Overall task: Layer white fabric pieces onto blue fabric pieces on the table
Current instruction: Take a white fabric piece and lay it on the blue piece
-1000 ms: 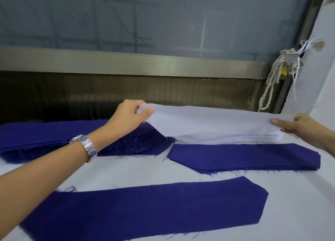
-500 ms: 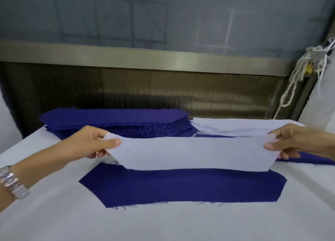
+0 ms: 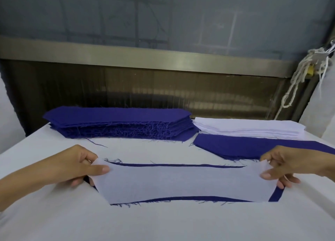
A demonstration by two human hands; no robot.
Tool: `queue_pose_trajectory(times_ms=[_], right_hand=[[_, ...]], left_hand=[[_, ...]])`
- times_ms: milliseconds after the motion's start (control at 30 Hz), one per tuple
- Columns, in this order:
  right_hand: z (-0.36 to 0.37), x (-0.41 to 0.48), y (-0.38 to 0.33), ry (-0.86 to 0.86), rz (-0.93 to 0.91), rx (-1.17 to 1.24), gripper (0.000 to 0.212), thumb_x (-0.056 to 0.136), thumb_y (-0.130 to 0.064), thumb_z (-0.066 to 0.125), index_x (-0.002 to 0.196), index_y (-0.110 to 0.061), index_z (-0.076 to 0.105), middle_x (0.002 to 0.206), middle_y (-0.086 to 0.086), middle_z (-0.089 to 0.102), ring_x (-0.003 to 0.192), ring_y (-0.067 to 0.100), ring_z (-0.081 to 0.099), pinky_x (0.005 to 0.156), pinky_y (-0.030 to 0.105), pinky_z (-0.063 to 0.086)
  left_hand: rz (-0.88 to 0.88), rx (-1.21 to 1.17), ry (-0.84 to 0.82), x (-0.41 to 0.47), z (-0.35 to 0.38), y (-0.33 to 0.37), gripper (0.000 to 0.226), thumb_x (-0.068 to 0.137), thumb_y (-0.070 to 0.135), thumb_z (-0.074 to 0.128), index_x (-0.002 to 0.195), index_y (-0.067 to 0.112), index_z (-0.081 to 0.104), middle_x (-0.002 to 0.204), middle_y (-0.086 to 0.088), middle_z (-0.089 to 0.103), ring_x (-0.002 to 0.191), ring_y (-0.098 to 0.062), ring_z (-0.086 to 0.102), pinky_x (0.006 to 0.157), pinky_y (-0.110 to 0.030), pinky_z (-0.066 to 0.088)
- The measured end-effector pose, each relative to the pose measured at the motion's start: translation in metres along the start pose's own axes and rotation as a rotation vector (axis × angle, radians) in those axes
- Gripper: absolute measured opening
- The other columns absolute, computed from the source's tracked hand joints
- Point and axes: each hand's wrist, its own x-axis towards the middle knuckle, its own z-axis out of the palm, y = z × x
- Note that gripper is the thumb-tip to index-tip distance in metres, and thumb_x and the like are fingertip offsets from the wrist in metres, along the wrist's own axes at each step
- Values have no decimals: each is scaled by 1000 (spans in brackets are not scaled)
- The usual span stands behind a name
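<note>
Lowering a white piece [image 3: 184, 182] onto a single blue piece [image 3: 275, 195] on the bench [image 3: 163, 222], nearer the body than the tall blue stack [image 3: 117, 121]. Stretched between both short ends, pinched at one by the left hand [image 3: 72, 166] and at the other by the right hand [image 3: 290, 166], each grip clamped on the cloth with thumb on top and fingers underneath. Covering most of the blue already, leaving a thin strip on the side toward the blue stack, a curved sliver on the near side and a wider band at the right end. Best finished, probably, by nudging rightward to even those margins, keeping gentle tension against wrinkles, settling the middle first, then letting go of both ends together without dragging the frayed blue underneath. Supplied from a white stack [image 3: 244, 127] just right of the blue stack, plus a low blue pile [image 3: 244, 146] right of and nearer than it. Checking for brands, labels or writing: nothing readable, only faint chalk-like lines on the grey wall behind the blue stack.
</note>
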Motion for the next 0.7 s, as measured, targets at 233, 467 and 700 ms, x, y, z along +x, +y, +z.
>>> queue_pose_trajectory(times_ms=[233, 467, 700], right_hand=[[2, -1, 1, 27, -7, 27, 34, 83, -51, 77, 105, -25, 75, 79, 13, 73, 58, 11, 59, 49, 16, 42], [2, -1, 2, 31, 21, 22, 29, 81, -52, 78, 96, -28, 73, 79, 15, 73, 55, 10, 57, 48, 16, 39], [0, -1, 6, 85, 96, -43, 40, 74, -57, 80, 95, -23, 72, 77, 16, 73, 53, 12, 56, 45, 17, 36]], left_hand=[[-25, 7, 46, 4, 7, 1, 75, 73, 48, 76, 97, -20, 55, 82, -43, 63, 41, -8, 60, 48, -15, 41], [-28, 62, 107, 3, 9, 5, 61, 63, 53, 79, 65, 0, 49, 48, -27, 50, 52, -15, 70, 61, -26, 47], [-57, 112, 112, -3, 12, 11, 70, 62, 62, 73, 76, -4, 54, 63, -18, 71, 34, -12, 50, 47, -12, 43]])
